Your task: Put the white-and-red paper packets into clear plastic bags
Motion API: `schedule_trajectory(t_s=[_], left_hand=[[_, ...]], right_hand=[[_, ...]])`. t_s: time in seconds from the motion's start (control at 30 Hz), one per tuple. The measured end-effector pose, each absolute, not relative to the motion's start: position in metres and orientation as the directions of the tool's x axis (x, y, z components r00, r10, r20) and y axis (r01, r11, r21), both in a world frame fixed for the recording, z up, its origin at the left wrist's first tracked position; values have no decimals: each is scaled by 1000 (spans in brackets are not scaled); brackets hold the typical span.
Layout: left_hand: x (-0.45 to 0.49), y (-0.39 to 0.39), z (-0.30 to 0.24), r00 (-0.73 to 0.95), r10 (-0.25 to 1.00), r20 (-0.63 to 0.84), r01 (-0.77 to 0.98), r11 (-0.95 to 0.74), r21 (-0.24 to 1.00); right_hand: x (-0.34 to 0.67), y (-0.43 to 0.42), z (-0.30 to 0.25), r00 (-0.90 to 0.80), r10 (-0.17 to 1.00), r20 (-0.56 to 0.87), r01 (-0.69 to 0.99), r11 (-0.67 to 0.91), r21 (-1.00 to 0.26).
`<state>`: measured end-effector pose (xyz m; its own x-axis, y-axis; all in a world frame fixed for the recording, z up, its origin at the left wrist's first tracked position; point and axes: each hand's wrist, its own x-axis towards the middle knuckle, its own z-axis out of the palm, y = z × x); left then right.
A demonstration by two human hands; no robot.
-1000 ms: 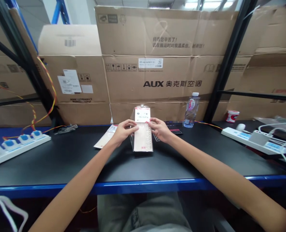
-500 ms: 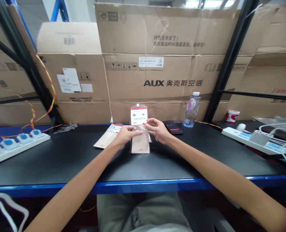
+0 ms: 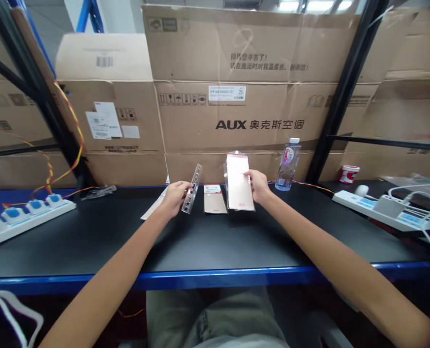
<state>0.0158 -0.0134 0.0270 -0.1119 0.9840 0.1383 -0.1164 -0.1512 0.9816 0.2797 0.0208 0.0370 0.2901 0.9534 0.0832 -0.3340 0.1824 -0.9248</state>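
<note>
My left hand (image 3: pixel 173 195) pinches a narrow clear plastic strip (image 3: pixel 192 194) with holes along it, held upright over the black table (image 3: pixel 127 241). My right hand (image 3: pixel 258 186) grips a clear packet holding a tan card with a white top (image 3: pixel 238 182), lifted slightly above the table. Between the two hands a smaller tan card with a red-and-white header (image 3: pixel 215 199) lies flat on the table. Another pale card (image 3: pixel 153 209) lies partly hidden behind my left hand.
A water bottle (image 3: pixel 288 164) stands at the back right, a red-and-white cup (image 3: pixel 349 174) farther right. Power strips lie at the left (image 3: pixel 26 218) and right (image 3: pixel 389 210) with white cables. Stacked cardboard boxes (image 3: pixel 244 111) and black rack posts (image 3: pixel 340 92) close the back.
The hands have parted: my left carries the clear strip off to the left, my right lifts the packet to the right. A tan card now lies flat between them.
</note>
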Motion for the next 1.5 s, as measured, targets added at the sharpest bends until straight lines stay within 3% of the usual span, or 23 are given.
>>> schedule_trajectory(t_s=[0.07, 0.17, 0.33, 0.57, 0.77, 0.83, 0.9, 1.0, 1.07, 1.27, 1.5], left_hand=[[19, -15, 24, -112, 985, 129, -97, -140, 985], [27, -17, 17, -74, 986, 147, -79, -153, 985], [35, -19, 11, 156, 973, 168, -60, -161, 985], [40, -24, 16, 274, 962, 2, -215, 59, 975], [38, -25, 13, 299, 950, 93, -85, -71, 994], [37, -24, 11, 284, 956, 71, -52, -59, 997], [35, -22, 10, 244, 968, 51, -31, -44, 999], [32, -20, 10, 194, 981, 30, 44, -39, 998], [30, -20, 12, 215, 976, 14, 116, -40, 992], [27, -22, 16, 385, 923, 31, 169, -103, 980], [23, -10, 3, 139, 988, 64, 121, -81, 989]], right_hand=[[282, 23, 37, 219, 975, 43, -331, 116, -936], [270, 20, 30, -21, 1000, 21, -342, 12, -940], [243, 7, 11, -261, 956, 131, -334, 38, -942], [242, 1, 6, -328, 937, 118, -309, 12, -951], [245, 11, 5, -232, 964, 130, -232, 75, -970], [252, 19, 3, -137, 977, 164, -145, 144, -979], [263, 29, -1, -9, 963, 268, 77, 268, -960], [280, 43, -7, -39, 865, 501, 471, 458, -754], [288, 48, -11, -102, 837, 538, 604, 482, -635], [291, 52, -20, -243, 845, 476, 689, 496, -528], [289, 55, -23, -250, 879, 407, 709, 452, -541]])
